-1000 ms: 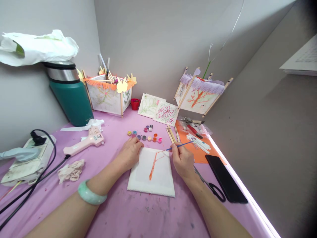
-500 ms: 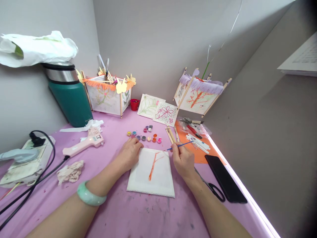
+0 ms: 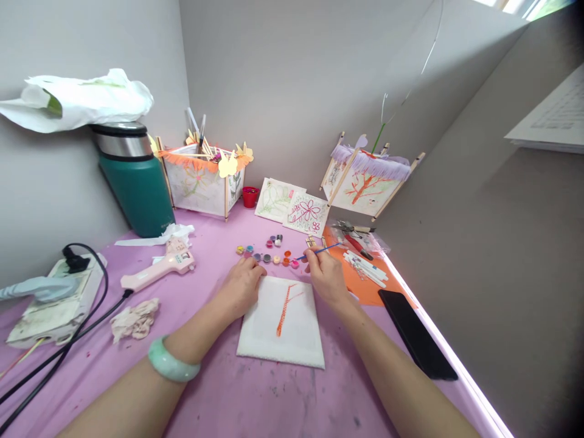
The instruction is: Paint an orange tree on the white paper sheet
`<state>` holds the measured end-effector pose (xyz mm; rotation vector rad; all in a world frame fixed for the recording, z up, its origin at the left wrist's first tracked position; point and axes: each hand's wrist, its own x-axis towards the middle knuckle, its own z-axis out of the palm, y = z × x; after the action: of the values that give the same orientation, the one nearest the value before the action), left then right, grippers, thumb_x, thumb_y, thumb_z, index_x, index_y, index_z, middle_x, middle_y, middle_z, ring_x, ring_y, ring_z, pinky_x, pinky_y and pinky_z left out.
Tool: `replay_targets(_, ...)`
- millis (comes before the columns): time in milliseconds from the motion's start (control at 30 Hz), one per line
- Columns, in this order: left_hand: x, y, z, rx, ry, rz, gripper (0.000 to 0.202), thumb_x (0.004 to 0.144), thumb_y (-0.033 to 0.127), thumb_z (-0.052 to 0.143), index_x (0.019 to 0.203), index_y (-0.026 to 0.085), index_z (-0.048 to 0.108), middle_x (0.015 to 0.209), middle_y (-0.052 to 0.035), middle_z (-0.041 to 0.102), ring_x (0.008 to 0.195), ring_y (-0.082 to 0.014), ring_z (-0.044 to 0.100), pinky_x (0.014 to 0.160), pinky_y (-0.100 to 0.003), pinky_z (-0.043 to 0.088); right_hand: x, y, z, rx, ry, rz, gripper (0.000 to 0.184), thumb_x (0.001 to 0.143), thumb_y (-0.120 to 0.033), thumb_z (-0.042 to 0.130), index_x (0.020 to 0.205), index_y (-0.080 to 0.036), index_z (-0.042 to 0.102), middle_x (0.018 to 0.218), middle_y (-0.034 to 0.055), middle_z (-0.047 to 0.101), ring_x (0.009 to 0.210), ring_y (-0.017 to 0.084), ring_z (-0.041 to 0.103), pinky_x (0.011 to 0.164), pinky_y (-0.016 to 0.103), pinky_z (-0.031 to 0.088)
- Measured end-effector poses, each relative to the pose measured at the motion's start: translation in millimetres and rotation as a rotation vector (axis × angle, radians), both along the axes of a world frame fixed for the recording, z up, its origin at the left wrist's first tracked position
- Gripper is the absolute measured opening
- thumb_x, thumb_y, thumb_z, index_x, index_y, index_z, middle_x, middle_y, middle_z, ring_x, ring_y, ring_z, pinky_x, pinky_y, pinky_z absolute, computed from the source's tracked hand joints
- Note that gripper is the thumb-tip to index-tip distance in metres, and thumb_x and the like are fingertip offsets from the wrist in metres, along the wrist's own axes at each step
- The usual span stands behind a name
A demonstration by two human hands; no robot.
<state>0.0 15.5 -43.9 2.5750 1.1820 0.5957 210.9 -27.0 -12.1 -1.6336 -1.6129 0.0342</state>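
A white square canvas (image 3: 283, 328) with an orange branching line painted on it lies on the purple table cover (image 3: 219, 389). My left hand (image 3: 243, 287) rests with curled fingers on the canvas's upper left corner, holding it down. My right hand (image 3: 322, 275) pinches a thin blue paintbrush (image 3: 319, 250). The brush tip reaches the row of small paint pots (image 3: 269, 254) just beyond the canvas.
A pink glue gun (image 3: 157, 271), crumpled tissue (image 3: 134, 317) and a power strip (image 3: 55, 298) lie left. A green flask (image 3: 134, 182) and two paper lanterns (image 3: 365, 179) stand at the back. Markers, orange paper and a black phone (image 3: 417, 334) lie right.
My right hand has lifted the brush off the canvas and moved it up and left to the paint pots. The left hand stays on the canvas corner.
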Motion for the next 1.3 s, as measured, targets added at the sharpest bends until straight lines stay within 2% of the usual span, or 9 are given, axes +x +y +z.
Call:
replay_targets(167, 0, 0, 1.0, 0.001, -0.003, -0.003, 0.029, 0.088, 0.011, 0.038, 0.096, 0.016, 0.065, 0.097, -0.0102, 0.057, 0.098, -0.0219, 0.051, 0.09, -0.037, 0.044, -4, 19, 0.8, -0.038, -0.113, -0.021, 0.025, 0.092, -0.027, 0.042, 0.086, -0.019, 0.064, 0.083, 0.0062, 0.071, 0.076, 0.019, 0.066, 0.068, 0.028, 0.044)
replay_targets(300, 0, 0, -0.2, 0.006, -0.01, 0.001, 0.029, 0.086, 0.01, 0.039, 0.096, 0.018, 0.065, 0.096, -0.0092, 0.056, 0.1, -0.0218, 0.051, 0.089, -0.037, 0.044, -7, 30, -0.8, -0.058, -0.107, -0.032, 0.023, 0.089, -0.026, 0.047, 0.076, -0.021, 0.065, 0.078, 0.0062, 0.07, 0.076, 0.02, 0.066, 0.066, 0.028, 0.044)
replay_targets(433, 0, 1, -1.7, 0.012, -0.007, 0.006, 0.029, 0.086, 0.01, 0.039, 0.097, 0.017, 0.065, 0.097, -0.0092, 0.056, 0.1, -0.022, 0.051, 0.09, -0.037, 0.044, -5, 29, -2.7, -0.041, -0.064, -0.017, 0.022, 0.089, -0.027, 0.046, 0.077, -0.021, 0.064, 0.075, 0.0045, 0.07, 0.072, 0.019, 0.065, 0.065, 0.028, 0.045)
replay_targets(533, 0, 1, -1.6, -0.004, 0.0, 0.004, 0.03, 0.087, 0.01, 0.038, 0.098, 0.016, 0.065, 0.098, -0.0102, 0.057, 0.098, -0.0222, 0.052, 0.089, -0.038, 0.044, -2, 12, 2.7, -0.002, 0.036, -0.002, 0.025, 0.092, -0.031, 0.042, 0.083, -0.02, 0.062, 0.073, 0.0032, 0.07, 0.065, 0.016, 0.065, 0.064, 0.028, 0.046)
replay_targets(667, 0, 0, 0.6, -0.003, 0.003, 0.006, 0.029, 0.087, 0.011, 0.038, 0.098, 0.015, 0.065, 0.099, -0.011, 0.057, 0.099, -0.0224, 0.051, 0.09, -0.038, 0.043, -1, -33, 9.4, 0.054, 0.274, 0.039, 0.028, 0.093, -0.038, 0.045, 0.081, -0.018, 0.06, 0.065, 0.0011, 0.067, 0.054, 0.014, 0.06, 0.058, 0.026, 0.045)
replay_targets(833, 1, -3, 5.6, -0.021, 0.004, 0.008, 0.029, 0.087, 0.01, 0.039, 0.098, 0.014, 0.065, 0.099, -0.0113, 0.058, 0.099, -0.0225, 0.052, 0.091, -0.038, 0.044, -9, -82, -6.6, 0.023, 0.411, 0.09, 0.027, 0.093, -0.038, 0.047, 0.08, -0.019, 0.059, 0.062, 0.0, 0.062, 0.053, 0.014, 0.058, 0.055, 0.026, 0.046)
replay_targets(967, 1, -4, 6.7, -0.025, 0.015, 0.015, 0.029, 0.087, 0.011, 0.04, 0.1, 0.014, 0.066, 0.101, -0.0113, 0.058, 0.1, -0.0231, 0.052, 0.092, -0.039, 0.044, -14, -90, -18.7, -0.009, 0.433, 0.117, 0.025, 0.092, -0.038, 0.048, 0.081, -0.019, 0.059, 0.061, -0.0003, 0.062, 0.049, 0.013, 0.056, 0.05, 0.025, 0.045)
replay_targets(1300, 1, -5, 9.0, -0.048, 0.023, 0.023, 0.03, 0.088, 0.011, 0.039, 0.101, 0.013, 0.066, 0.103, -0.0115, 0.058, 0.101, -0.0232, 0.051, 0.094, -0.038, 0.042, -16, -87, -22.4, -0.044, 0.374, 0.127, 0.026, 0.093, -0.036, 0.046, 0.079, -0.019, 0.058, 0.062, -0.0003, 0.062, 0.048, 0.012, 0.054, 0.049, 0.024, 0.042)
